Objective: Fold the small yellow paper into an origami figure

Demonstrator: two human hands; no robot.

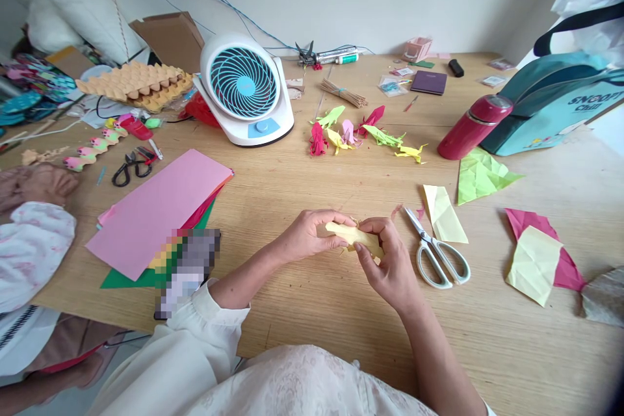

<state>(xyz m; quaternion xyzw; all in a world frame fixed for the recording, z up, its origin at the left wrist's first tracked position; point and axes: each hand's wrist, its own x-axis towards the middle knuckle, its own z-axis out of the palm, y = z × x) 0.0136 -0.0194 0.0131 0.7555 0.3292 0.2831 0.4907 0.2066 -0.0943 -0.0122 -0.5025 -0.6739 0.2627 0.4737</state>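
A strip of folded pale yellow paper (355,234) is held between my two hands above the table. My left hand (312,234) pinches its left end with thumb and fingers. At the other end, my right hand (387,260) grips it with the thumb pressed on the near side. Just right of my right hand lies a pair of scissors (439,260) with white handles, blades pointing away to the left. A creased pale yellow paper piece (446,214) rests beyond them. Several folded paper figures (348,133) in red, pink, yellow and green stand farther back.
Coloured paper sheets (170,208) are stacked at left near black-handled scissors (131,168). A white fan (246,91) stands behind. At right are a red flask (475,127), a teal bag (556,104) and crumpled paper (536,263). Another person's sleeve (39,247) reaches in at left.
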